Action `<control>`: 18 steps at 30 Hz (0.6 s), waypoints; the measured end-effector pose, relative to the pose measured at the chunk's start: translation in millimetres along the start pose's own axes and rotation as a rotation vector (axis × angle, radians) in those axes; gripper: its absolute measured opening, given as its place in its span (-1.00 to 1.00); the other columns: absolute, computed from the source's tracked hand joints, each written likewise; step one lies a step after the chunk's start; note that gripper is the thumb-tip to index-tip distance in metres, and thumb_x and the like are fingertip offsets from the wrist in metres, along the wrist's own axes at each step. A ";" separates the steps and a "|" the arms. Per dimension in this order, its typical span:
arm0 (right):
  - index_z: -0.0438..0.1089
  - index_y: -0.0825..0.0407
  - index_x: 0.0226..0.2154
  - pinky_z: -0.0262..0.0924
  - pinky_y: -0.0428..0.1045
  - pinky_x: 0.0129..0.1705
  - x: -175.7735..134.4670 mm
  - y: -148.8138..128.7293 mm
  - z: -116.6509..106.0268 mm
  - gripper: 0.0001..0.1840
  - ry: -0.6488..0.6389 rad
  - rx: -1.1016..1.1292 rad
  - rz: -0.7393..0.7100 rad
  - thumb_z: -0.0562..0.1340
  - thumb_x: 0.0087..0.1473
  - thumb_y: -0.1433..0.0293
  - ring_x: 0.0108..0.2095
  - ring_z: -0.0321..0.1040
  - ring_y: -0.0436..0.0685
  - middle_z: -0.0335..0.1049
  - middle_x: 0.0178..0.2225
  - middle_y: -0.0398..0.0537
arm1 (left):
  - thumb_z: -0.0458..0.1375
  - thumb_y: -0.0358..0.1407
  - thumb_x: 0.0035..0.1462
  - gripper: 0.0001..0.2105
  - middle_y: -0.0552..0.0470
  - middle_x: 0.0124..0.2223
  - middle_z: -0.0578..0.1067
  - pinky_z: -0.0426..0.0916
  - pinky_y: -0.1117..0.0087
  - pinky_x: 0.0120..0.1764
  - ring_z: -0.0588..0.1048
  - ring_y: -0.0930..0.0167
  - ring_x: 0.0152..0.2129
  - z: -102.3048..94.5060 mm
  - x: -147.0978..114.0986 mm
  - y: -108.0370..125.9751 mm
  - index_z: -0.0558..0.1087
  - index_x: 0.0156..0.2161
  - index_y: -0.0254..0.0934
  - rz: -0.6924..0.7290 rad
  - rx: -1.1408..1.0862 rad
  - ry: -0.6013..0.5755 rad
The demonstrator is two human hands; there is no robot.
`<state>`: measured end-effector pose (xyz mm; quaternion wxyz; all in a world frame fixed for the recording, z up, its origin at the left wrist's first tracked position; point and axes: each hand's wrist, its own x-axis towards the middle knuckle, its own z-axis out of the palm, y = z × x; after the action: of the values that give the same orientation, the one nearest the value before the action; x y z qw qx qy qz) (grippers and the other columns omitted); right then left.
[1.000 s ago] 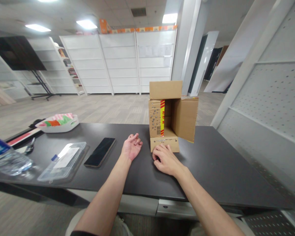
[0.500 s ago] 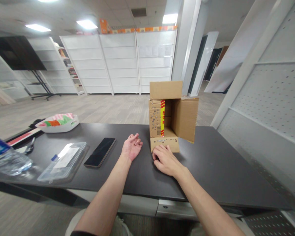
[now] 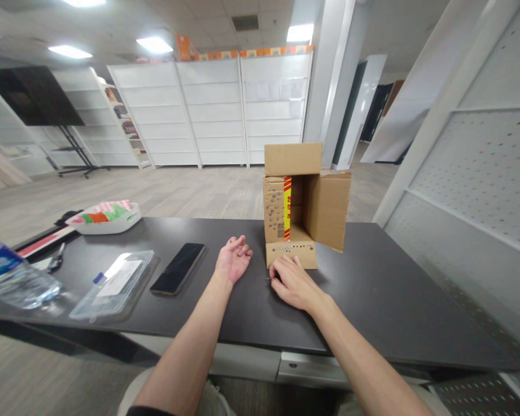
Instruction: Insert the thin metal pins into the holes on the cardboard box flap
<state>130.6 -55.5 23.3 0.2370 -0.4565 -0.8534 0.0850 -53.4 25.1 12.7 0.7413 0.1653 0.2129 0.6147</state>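
A cardboard box (image 3: 330,211) stands on the dark table with its flaps open toward me. Small round metal pieces dot its left flap (image 3: 274,216), which carries a red and yellow tape strip. A row of holes and shiny bits lines the lower flap (image 3: 299,261). My right hand (image 3: 292,282) is at that lower flap's front edge, its fingers bent and pinched together. A thin metal piece (image 3: 268,279) pokes out by its fingertips; its full shape is hidden. My left hand (image 3: 234,260) lies palm up on the table left of the box, fingers loosely curled, holding nothing.
Left of my left hand lies a black phone (image 3: 177,269), then a clear plastic case (image 3: 112,289) with a paper label. Further left are a water bottle (image 3: 17,280) and a black pen-like item (image 3: 57,257). A white basket (image 3: 108,227) with colourful cloth sits behind.
The thin metal piece shows slightly more beside my right fingertips. Both hands and the box otherwise stay in place; the view has shifted very slightly.
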 end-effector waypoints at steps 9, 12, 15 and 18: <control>0.18 0.02 -0.39 -0.09 0.00 -0.17 0.3 1.8 4.5 -0.92 -0.001 -0.013 -0.010 0.07 0.08 0.52 -0.28 0.18 0.08 0.34 -0.37 -0.13 | 0.21 -0.55 -0.09 -0.74 0.16 -0.47 0.45 0.16 0.43 -0.49 0.13 0.61 -0.72 1.5 -0.9 0.7 0.18 -0.52 -0.29 0.004 0.010 0.002; 0.19 0.02 -0.38 -0.09 0.00 -0.16 0.0 0.9 3.8 -0.91 0.007 -0.002 -0.018 0.07 0.12 0.52 -0.27 0.19 0.08 0.35 -0.36 -0.12 | 0.21 -0.55 -0.09 -0.74 0.16 -0.45 0.46 0.17 0.43 -0.49 0.13 0.61 -0.72 -0.5 0.4 0.6 0.19 -0.51 -0.29 0.001 0.008 0.001; 0.20 0.02 -0.35 -0.08 0.01 -0.16 -0.3 0.3 3.1 -0.90 0.017 0.008 -0.030 0.05 0.17 0.50 -0.25 0.20 0.10 0.36 -0.33 -0.10 | 0.21 -0.55 -0.09 -0.75 0.15 -0.44 0.47 0.16 0.43 -0.49 0.13 0.61 -0.72 -0.9 0.6 0.4 0.20 -0.51 -0.29 0.004 0.005 0.002; 0.22 0.01 -0.29 -0.06 0.02 -0.16 0.0 1.4 3.7 -0.88 0.045 0.005 -0.034 0.04 0.19 0.52 -0.20 0.21 0.12 0.38 -0.27 -0.08 | 0.21 -0.55 -0.09 -0.75 0.16 -0.45 0.46 0.14 0.43 -0.49 0.13 0.61 -0.72 -0.5 0.3 0.3 0.20 -0.51 -0.29 0.003 0.002 0.006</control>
<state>129.9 -54.4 19.6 0.2585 -0.4431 -0.8553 0.0727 -53.9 25.4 12.5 0.7394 0.1646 0.2156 0.6161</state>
